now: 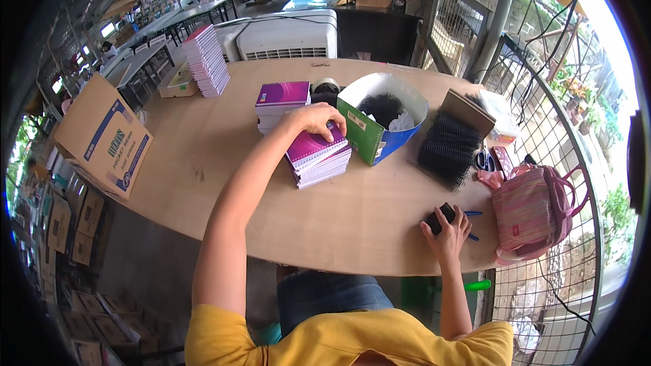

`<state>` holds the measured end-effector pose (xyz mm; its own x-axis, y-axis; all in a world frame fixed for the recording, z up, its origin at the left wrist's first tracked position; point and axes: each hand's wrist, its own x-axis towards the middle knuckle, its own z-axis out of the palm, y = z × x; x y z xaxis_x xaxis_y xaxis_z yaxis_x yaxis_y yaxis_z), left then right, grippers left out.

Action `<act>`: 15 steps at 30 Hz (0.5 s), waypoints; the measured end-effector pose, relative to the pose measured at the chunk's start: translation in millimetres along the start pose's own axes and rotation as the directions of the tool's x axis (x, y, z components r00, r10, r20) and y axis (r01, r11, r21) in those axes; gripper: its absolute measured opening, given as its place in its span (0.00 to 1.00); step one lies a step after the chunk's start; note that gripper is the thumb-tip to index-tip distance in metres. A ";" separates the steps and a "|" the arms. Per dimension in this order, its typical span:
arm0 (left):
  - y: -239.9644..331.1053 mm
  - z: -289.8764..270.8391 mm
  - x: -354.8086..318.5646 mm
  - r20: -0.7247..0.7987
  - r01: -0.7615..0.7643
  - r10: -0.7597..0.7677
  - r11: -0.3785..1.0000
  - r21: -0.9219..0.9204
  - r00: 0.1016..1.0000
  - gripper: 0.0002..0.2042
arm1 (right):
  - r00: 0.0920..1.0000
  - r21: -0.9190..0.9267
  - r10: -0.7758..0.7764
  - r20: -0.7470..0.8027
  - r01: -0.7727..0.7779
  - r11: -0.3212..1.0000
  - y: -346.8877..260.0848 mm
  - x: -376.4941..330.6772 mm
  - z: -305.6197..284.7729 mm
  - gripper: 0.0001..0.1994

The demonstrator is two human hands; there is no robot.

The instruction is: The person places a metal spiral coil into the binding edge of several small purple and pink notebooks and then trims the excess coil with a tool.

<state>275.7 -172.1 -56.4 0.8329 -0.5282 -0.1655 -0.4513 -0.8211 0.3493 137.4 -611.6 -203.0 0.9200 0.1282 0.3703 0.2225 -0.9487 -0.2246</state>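
Note:
My left hand (317,120) reaches over a short stack of purple-covered spiral notebooks (319,166). Its fingers bend round the far edge of the top notebook (310,146), closed on it. At the table's near right, my right hand (449,234) is closed round a small black block-like thing (439,218), whose kind I cannot make out. Two blue handles (473,213), like those of pliers, stick out beside that hand; the rest is hidden under it. Just behind the left hand stands another purple notebook stack (283,95).
A cut-down blue, green and white box (386,146) holds black coils and white scraps. Right of it lie black spiral bindings (444,146), scissors (484,160) and a pink striped bag (532,210). A carton (105,135) and tall notebook stack (205,61) stand left on the table (196,196).

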 end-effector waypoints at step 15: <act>13.2 -13.9 13.3 0.055 0.175 -0.203 0.932 0.319 0.978 0.36 | 0.985 0.266 -0.044 -0.167 0.087 0.960 -48.0 -13.9 -22.5 0.23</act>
<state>285.3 -186.9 -41.1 0.8882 -0.3618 -0.2831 -0.3766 -0.9264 0.0024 106.7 -574.4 -177.1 0.8429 0.1194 0.5247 0.3798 -0.8227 -0.4229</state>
